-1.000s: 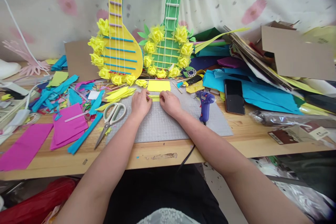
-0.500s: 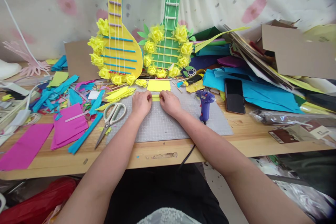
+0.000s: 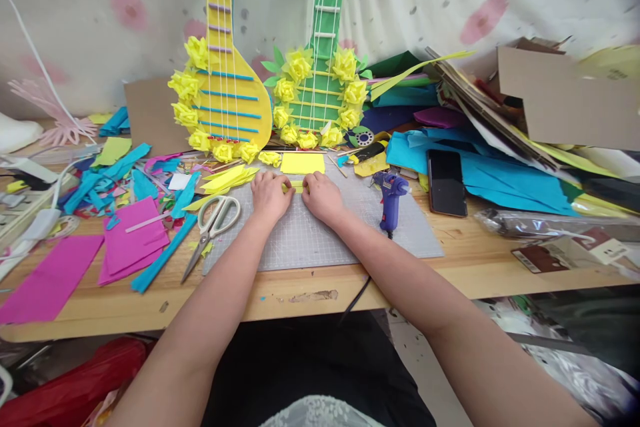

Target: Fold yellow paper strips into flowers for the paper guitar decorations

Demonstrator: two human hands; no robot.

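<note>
I am holding a narrow yellow strip between my two hands, and it is lying crosswise in front of me, its long axis running left to right over the grey cutting mat. My left hand is sitting at its left end and my right hand at its right end, so neither is standing clearly nearer; only a short middle stretch is showing in the gap between them.

My fingers are curling in on both sides, nearly closed, the tips gripping the strip's ends. How much of it my fingers are hiding, I cannot tell. The strip is lying level with my fingertips, and just beyond it a yellow rectangle of paper is resting flat, apart from my hands.

Off to my left, the scissors are lying open-handled at the mat's edge, partly on the worktop. To my right, the blue glue gun is lying on the mat, well apart from my right hand, its nozzle pointing rightward.
</note>
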